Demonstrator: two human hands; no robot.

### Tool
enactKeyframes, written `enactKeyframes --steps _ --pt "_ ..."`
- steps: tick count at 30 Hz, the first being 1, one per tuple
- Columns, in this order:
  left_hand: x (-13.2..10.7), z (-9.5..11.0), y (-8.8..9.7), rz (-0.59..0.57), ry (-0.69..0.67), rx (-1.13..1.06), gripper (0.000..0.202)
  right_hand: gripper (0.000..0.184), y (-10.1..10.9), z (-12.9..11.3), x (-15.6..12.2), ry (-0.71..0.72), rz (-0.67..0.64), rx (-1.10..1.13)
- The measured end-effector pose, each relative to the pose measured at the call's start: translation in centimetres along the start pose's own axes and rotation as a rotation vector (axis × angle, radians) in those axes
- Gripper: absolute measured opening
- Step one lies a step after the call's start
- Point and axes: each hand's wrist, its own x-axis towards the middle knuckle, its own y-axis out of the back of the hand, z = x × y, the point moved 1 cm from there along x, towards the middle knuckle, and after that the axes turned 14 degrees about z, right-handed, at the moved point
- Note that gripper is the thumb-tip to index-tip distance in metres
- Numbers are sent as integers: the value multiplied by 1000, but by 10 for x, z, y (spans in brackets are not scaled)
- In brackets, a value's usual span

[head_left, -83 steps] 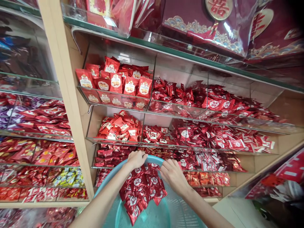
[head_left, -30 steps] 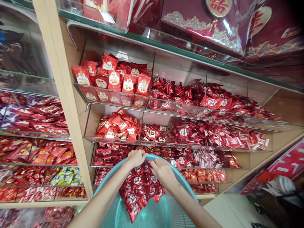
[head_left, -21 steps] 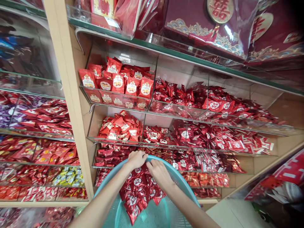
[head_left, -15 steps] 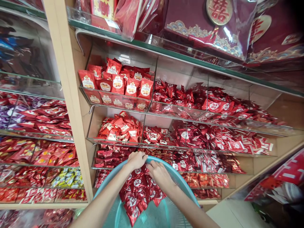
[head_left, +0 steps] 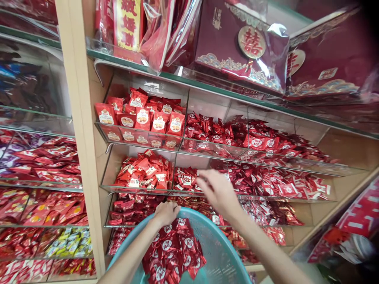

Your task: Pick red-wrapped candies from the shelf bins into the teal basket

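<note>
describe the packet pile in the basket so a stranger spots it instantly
Before the shelves is a turquoise basket, the left hand on its rim. The packet pile inside is dark red with round white labels. Unlike the shelved packets, it lies in the basket.

The red character 囍 was borne by a round badge (head_left: 251, 42) on a maroon bag (head_left: 217, 43). Red Chinese characters were printed down a yellow panel (head_left: 129, 19); labels (head_left: 166, 245) on red packets (head_left: 174, 258) were too small to be read surely.

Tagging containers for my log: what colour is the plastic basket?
The basket is turquoise, a light blue-green; the head view shows it best.
</note>
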Motion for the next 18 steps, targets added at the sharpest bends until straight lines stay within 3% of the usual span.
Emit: enactKeyframes --steps 2,4,8,12,15,18 --pt "0 -1 -1 1 2 -14 52 24 16 11 45 -42 153 19" --pt "0 -1 -2 1 19 -17 53 22 23 24 85 -133 210 19" --pt "-1 -1 0 2 37 -25 53 20 6 48 138 -337 60 -91" --pt "-4 -1 3 8 28 -26 53 29 -24 61 156 -562 -145 -142" --pt "-5 -2 4 9 25 -29 54 21 -36 62 159 -719 -117 9" --pt "-5 -4 5 15 38 -27 54 14 -35 62 162 -861 -46 226"
